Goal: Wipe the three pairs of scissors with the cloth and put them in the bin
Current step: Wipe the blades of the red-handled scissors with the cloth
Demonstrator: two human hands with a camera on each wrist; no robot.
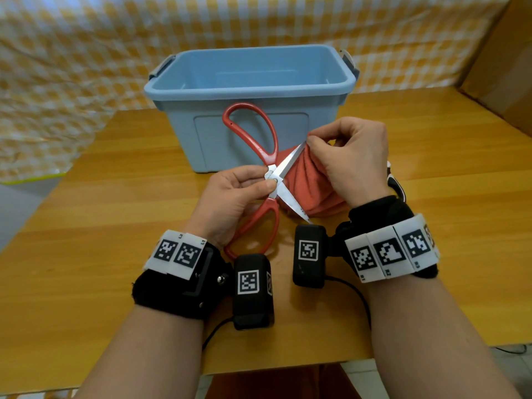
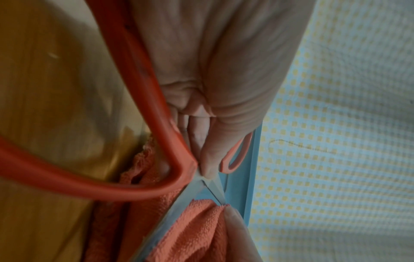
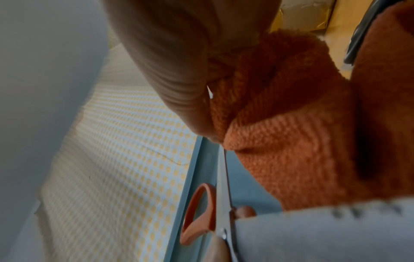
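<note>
Pinched at the pivot between thumb and fingers of the left hand (image 1: 230,194), the red scissors (image 1: 270,174) are held above the table (image 1: 86,226) with the blades spread wide apart. One handle loop is raised toward the bin (image 1: 247,82); the other loop hangs down beside the left wrist. One blade is pointed up and to the right, and its tip is covered by the cloth (image 1: 305,185), which is pinched round the blade by the thumb and curled fingers of the right hand (image 1: 351,159). The second blade is pointed down toward the near edge of the table and is left bare. The orange cloth is bunched under the right hand and is draped down to the tabletop.

From the left wrist view, the thumb (image 2: 208,159) is seen pressed on the pivot, with the near handle loop curving across the frame and the cloth (image 2: 197,230) lying against the blade. From the right wrist view, the cloth (image 3: 291,141) is seen gathered under the fingers, with the blade (image 3: 221,186) running out of it toward the far loop.

Behind the scissors, the blue bin is standing upright on the table with its lid off. No other scissors can be made out clearly; a dark and white object (image 1: 395,182) is partly hidden behind the right wrist. A yellow checked sheet (image 1: 86,53) is hung behind the table.
</note>
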